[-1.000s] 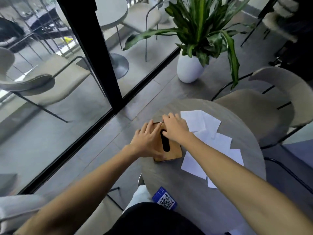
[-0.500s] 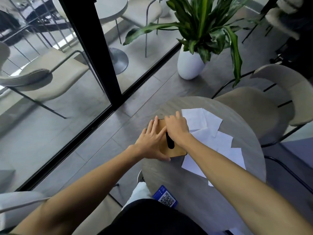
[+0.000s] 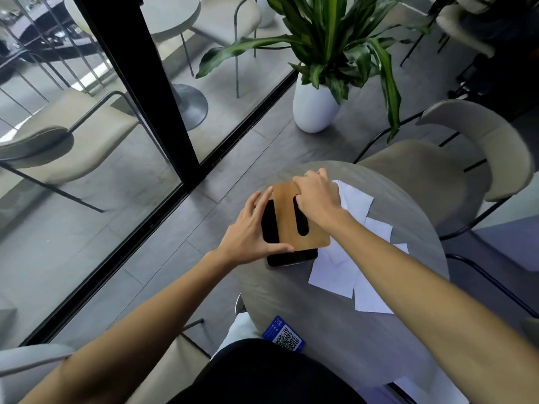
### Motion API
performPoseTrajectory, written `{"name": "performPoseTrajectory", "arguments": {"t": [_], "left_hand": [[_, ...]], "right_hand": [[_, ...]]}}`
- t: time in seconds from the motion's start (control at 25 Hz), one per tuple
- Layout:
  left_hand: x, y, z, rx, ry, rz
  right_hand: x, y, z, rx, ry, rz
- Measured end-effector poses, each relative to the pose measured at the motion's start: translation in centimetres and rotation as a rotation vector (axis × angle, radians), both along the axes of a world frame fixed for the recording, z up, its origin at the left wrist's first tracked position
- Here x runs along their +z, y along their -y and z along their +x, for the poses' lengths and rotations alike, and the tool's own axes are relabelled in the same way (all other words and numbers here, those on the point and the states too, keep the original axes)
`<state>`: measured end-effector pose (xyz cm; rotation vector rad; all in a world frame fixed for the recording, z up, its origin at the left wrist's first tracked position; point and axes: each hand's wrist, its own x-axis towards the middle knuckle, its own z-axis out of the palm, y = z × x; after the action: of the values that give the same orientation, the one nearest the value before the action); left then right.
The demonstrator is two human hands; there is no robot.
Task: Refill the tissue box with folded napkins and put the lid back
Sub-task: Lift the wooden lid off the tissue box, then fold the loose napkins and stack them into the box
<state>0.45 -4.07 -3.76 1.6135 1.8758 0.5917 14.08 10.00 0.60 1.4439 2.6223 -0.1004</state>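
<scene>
A black tissue box (image 3: 291, 259) stands near the left edge of the round grey table (image 3: 335, 330). Its wooden lid (image 3: 288, 223), with a long dark slot, sits shifted to the right, so a dark strip of the box's inside shows at the left. My left hand (image 3: 248, 231) grips the box's left side, thumb along the near corner. My right hand (image 3: 318, 196) holds the far end of the lid, a finger at the slot. Several white napkins (image 3: 335, 275) lie spread flat on the table to the right of the box.
A blue QR-code card (image 3: 284, 338) lies at the table's near edge. A beige chair (image 3: 423, 176) stands to the right, a potted plant in a white pot (image 3: 313, 109) beyond the table. A glass wall with a black frame (image 3: 163, 112) runs along the left.
The lid has come off its seat and slid to the right, uncovering the box's left side. My left hand moved from the lid's top to the box's side.
</scene>
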Motion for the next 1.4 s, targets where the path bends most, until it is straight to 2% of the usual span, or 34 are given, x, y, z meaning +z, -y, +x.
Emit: {"name": "performPoseTrajectory", "arguments": {"t": [0.2,0.44,0.56,0.68,0.72,0.8,0.92,0.96,1.0,1.12,1.28,1.4], "left_hand": [[-2.4,-0.8,0.5,-0.309,-0.312,-0.167],[-1.7,-5.4,0.1,-0.347,-0.33,-0.255],[-1.3,-6.3,-0.6,-0.263,-0.336,-0.136],[-1.2,-3.3,0.5,-0.054,-0.204,0.146],[-1.5,-1.5,1.2,-0.014,-0.167,0.167],[-2.8,2.2,2.5,-0.015,-0.08,0.008],[-5.0,5.3,3.2,0.046,0.312,-0.386],[-5.6,5.5,3.0,0.107,0.401,-0.438],[-6.0,5.5,2.8,0.15,0.403,-0.437],[-7.0,4.8,2.0,0.208,0.242,-0.373],[-8.1,3.4,0.8,0.211,0.073,-0.341],[-8.4,3.0,0.6,0.215,-0.051,-0.296]], "right_hand": [[-0.4,-0.3,7.9,-0.138,0.023,-0.069],[-3.6,2.5,13.3,-0.352,-0.037,-0.193],[-4.3,4.0,13.0,-0.381,-0.112,-0.22],[-4.6,5.7,11.4,-0.403,-0.115,-0.267],[-4.7,6.3,10.8,-0.438,-0.117,-0.295],[-5.4,7.5,10.1,-0.511,-0.137,-0.37],[-6.8,9.6,9.3,-0.581,-0.177,-0.508],[-7.3,10.3,8.9,-0.594,-0.172,-0.547],[-7.8,10.8,8.6,-0.609,-0.166,-0.583],[-8.5,11.3,7.5,-0.615,-0.161,-0.598],[-8.3,10.9,6.3,-0.487,-0.116,-0.521],[-8.5,10.8,5.6,-0.482,-0.121,-0.532]]}}
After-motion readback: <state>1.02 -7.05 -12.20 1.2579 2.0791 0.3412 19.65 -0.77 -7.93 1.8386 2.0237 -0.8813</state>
